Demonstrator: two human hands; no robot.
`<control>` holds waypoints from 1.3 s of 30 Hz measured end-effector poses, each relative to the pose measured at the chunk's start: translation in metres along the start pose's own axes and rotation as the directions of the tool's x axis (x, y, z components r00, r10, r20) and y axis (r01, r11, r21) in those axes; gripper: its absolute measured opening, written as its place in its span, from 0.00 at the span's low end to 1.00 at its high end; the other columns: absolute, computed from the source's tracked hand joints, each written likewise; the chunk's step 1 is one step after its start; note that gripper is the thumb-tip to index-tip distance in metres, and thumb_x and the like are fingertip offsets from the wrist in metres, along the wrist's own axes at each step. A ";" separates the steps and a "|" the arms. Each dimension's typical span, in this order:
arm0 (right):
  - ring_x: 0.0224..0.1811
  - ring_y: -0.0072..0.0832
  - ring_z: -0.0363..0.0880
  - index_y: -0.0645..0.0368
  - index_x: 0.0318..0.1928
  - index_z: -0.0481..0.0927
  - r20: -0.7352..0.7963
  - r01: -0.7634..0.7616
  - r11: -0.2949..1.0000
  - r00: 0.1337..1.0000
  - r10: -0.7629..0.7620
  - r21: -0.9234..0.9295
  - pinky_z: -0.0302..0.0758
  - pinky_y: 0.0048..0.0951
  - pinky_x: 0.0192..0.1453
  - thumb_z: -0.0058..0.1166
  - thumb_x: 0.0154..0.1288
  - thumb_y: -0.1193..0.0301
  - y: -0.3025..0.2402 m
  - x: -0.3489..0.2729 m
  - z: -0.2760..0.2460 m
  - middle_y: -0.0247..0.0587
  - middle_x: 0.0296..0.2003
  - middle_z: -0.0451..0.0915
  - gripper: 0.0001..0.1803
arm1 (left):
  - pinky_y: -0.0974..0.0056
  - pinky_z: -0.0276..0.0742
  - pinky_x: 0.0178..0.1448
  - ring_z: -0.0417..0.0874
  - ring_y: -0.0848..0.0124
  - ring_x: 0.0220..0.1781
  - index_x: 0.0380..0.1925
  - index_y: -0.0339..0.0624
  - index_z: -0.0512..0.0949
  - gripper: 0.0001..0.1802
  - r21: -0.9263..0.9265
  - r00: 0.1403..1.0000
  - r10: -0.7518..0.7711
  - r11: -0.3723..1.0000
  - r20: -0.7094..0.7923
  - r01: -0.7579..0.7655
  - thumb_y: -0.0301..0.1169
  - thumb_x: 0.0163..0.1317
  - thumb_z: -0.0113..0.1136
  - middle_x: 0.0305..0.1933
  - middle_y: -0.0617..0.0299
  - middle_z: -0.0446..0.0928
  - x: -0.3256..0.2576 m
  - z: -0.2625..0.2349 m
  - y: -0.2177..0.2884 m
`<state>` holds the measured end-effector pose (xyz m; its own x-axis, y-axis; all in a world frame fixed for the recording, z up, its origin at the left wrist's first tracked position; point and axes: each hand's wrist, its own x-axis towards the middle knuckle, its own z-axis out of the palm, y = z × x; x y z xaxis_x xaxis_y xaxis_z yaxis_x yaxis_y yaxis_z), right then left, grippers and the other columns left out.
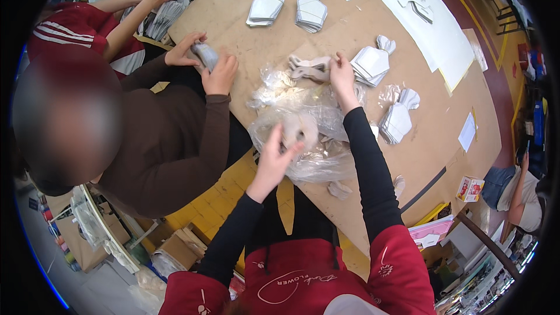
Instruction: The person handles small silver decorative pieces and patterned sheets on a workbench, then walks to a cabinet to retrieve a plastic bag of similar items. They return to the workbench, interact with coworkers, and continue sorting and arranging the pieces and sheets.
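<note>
Head view, left to right: shiny grey bundle (205,56) in a co-worker's hand (220,75); pale, blurred, ring-shaped piece (309,130) at the left hand (273,160), above a crumpled clear plastic bag (321,167), impossible to tell whether clamped; beige, wavy-edged stack (306,69) clamped in the right hand's (342,79) grip, over the brown counter (446,140).

beige bundle (315,70), tan table (431,154), red shirt (309,256) (with white print (291,280)), black sleeves (373,169).

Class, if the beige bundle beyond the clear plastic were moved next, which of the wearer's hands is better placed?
Probably the right hand: its fingers are already at the right end of the beige bundle. The left hand is nearer the wearer, by a pale rounded piece.
</note>
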<state>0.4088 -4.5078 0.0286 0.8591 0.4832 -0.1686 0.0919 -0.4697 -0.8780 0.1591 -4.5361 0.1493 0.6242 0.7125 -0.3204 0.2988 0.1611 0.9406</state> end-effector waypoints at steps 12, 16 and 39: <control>0.47 0.26 0.80 0.65 0.54 0.77 0.615 -0.206 0.974 0.781 0.104 0.096 0.74 0.27 0.55 0.52 0.67 0.75 0.002 -0.177 -0.145 0.39 0.46 0.82 0.16 | 0.66 0.73 0.55 0.77 0.71 0.55 0.63 0.27 0.63 0.32 -0.228 0.999 0.012 0.973 -0.051 -0.024 0.34 0.64 0.62 0.56 0.54 0.75 0.208 -0.048 0.028; 0.47 0.40 0.83 0.68 0.51 0.78 0.566 0.103 0.982 0.825 0.004 -0.156 0.77 0.33 0.53 0.52 0.66 0.75 0.017 -0.198 -0.130 0.52 0.47 0.82 0.14 | 0.69 0.74 0.52 0.79 0.73 0.49 0.57 0.31 0.70 0.23 0.089 0.979 0.024 0.996 -0.203 -0.006 0.32 0.66 0.60 0.49 0.58 0.79 0.200 -0.036 0.005; 0.47 0.50 0.79 0.67 0.54 0.75 0.296 0.140 0.842 0.955 0.025 -0.521 0.74 0.42 0.53 0.64 0.48 0.71 0.009 -0.176 -0.149 0.56 0.44 0.80 0.31 | 0.71 0.73 0.54 0.77 0.77 0.49 0.48 0.37 0.74 0.20 -0.155 0.978 -0.208 0.965 0.030 0.211 0.19 0.56 0.68 0.49 0.61 0.78 0.005 -0.036 -0.024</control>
<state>0.3331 -4.7070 0.1172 0.6737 0.6684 -0.3152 0.4594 -0.7130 -0.5297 0.1295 -4.5122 0.1296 0.5697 0.6424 -0.5126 0.3081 0.4113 0.8579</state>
